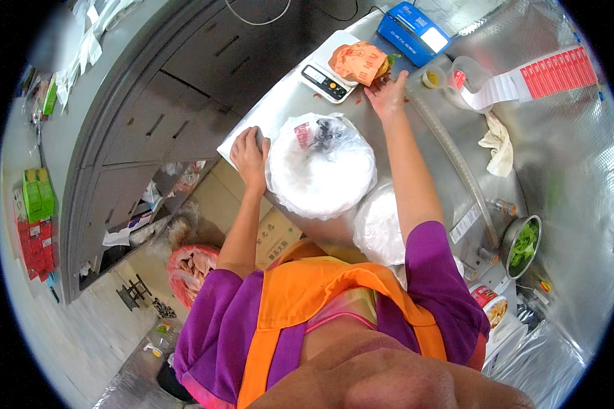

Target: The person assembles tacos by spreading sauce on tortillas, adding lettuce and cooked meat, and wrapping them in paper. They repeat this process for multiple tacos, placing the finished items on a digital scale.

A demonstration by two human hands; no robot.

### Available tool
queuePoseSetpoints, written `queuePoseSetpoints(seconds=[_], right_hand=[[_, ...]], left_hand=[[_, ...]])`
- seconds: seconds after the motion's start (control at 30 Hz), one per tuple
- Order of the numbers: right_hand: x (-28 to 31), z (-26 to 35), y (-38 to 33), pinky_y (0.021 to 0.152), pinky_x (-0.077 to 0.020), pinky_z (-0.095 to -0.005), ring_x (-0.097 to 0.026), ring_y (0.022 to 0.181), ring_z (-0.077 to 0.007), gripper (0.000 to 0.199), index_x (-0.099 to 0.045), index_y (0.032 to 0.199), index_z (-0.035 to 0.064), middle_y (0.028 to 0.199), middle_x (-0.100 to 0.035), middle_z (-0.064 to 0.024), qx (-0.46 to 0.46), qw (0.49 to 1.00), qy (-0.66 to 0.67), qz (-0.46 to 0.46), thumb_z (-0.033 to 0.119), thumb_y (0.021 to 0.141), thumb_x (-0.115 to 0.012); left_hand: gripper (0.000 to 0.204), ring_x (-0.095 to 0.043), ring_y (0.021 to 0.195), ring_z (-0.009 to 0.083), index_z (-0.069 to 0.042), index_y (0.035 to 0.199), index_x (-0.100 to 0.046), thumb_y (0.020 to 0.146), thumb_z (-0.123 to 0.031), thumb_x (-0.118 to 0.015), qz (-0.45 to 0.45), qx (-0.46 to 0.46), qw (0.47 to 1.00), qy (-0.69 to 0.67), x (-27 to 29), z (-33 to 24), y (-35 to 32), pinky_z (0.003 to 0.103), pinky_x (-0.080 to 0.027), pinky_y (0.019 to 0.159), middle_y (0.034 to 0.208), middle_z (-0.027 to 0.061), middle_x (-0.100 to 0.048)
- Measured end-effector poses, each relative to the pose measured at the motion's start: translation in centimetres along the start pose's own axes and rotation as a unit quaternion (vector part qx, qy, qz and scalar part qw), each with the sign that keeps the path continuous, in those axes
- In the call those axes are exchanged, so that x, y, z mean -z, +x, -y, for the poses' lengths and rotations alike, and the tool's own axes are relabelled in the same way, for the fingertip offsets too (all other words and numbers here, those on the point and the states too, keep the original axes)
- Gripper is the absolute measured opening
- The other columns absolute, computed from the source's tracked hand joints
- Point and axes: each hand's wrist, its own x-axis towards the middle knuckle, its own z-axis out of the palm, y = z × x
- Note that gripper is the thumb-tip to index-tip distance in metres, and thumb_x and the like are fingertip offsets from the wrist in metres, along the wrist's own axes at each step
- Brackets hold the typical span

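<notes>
A filled sandwich in an orange paper sleeve (359, 63) lies on a small white kitchen scale (323, 83), with green leaf showing at its right end. Just below that end is my right hand (389, 99), fingers stretched and thumb apart. Its fingertips reach the sleeve's lower edge; whether they touch it I cannot tell. My left hand (250, 157) lies on the left edge of the metal table (266, 112), fingers loosely spread and holding nothing. Between my arms sits a bulging white plastic bag (320, 167). A second white bag (378, 225) is beside my right forearm.
Behind the scale stands a blue device (413, 33) with a small screen. At the right are clear plastic cups (471, 71), a hose (447, 140), a cloth (498, 144) and a metal bowl of greens (523, 247). A red basin (192, 269) holds pale meat on the floor.
</notes>
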Motion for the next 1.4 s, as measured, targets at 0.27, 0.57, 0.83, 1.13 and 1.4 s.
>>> queuePoseSetpoints(seconds=[0.27, 0.57, 0.83, 1.13, 1.4], right_hand=[[-1.6, 0.8, -0.7, 0.119, -0.0135, -0.0493, -0.028, 0.143, -0.0288, 0.101, -0.022, 0.153, 0.0076, 0.154, -0.029, -0.0143, 0.013, 1.000, -0.012, 0.017, 0.080, 0.084, -0.041], [-1.5, 1.0, -0.5, 0.095, -0.0510, -0.0448, -0.059, 0.115, -0.0261, 0.044, -0.047, 0.136, 0.0066, 0.129, -0.058, -0.0094, 0.034, 0.998, -0.040, -0.028, 0.011, 0.095, -0.062], [5.5, 9.8, -11.8, 0.095, -0.0501, -0.0414, -0.060, 0.114, -0.0229, 0.042, -0.048, 0.135, 0.0047, 0.128, -0.058, -0.0083, 0.126, 0.986, -0.104, -0.011, 0.016, 0.097, -0.060], [18.4, 16.7, -34.8, 0.093, -0.0485, -0.0275, -0.060, 0.106, -0.0118, 0.049, -0.047, 0.140, 0.0014, 0.122, -0.061, -0.0056, 0.270, 0.922, -0.246, -0.131, 0.018, 0.097, -0.062], [21.3, 15.3, -54.1, 0.094, -0.0475, -0.0276, -0.057, 0.113, -0.0128, 0.057, -0.044, 0.143, 0.0023, 0.124, -0.061, -0.0075, 0.295, 0.739, -0.481, -0.369, 0.015, 0.092, -0.066]], left_hand=[[0.041, -0.048, 0.122, 0.0286, -0.009, 0.123, -0.059, 0.086, -0.025, -0.068, 0.001, 0.002, 1.000, -0.002, 0.0, 0.1, -0.1, 0.043, -0.031, 0.106, 0.127, 0.0076, -0.056], [0.040, -0.051, 0.118, 0.0300, -0.007, 0.121, -0.060, 0.085, -0.022, -0.069, -0.006, -0.021, 1.000, -0.003, 0.1, 0.4, -0.1, 0.043, -0.037, 0.102, 0.127, 0.0098, -0.056], [0.063, -0.053, 0.123, 0.0314, 0.003, 0.137, -0.048, 0.090, -0.035, -0.067, 0.063, -0.085, 0.945, -0.308, -5.4, -3.8, 15.7, 0.038, -0.041, 0.104, 0.134, 0.0223, -0.053], [0.075, -0.034, 0.142, 0.0288, 0.002, 0.147, -0.036, 0.095, -0.049, -0.056, 0.372, -0.071, 0.878, -0.292, -17.9, -10.9, 21.5, 0.036, -0.026, 0.116, 0.153, 0.0187, -0.037], [0.066, -0.042, 0.136, 0.0273, 0.006, 0.145, -0.035, 0.094, -0.023, -0.065, 0.289, -0.155, 0.846, -0.420, -2.9, -20.9, 15.9, 0.037, -0.033, 0.111, 0.147, 0.0236, -0.042]])
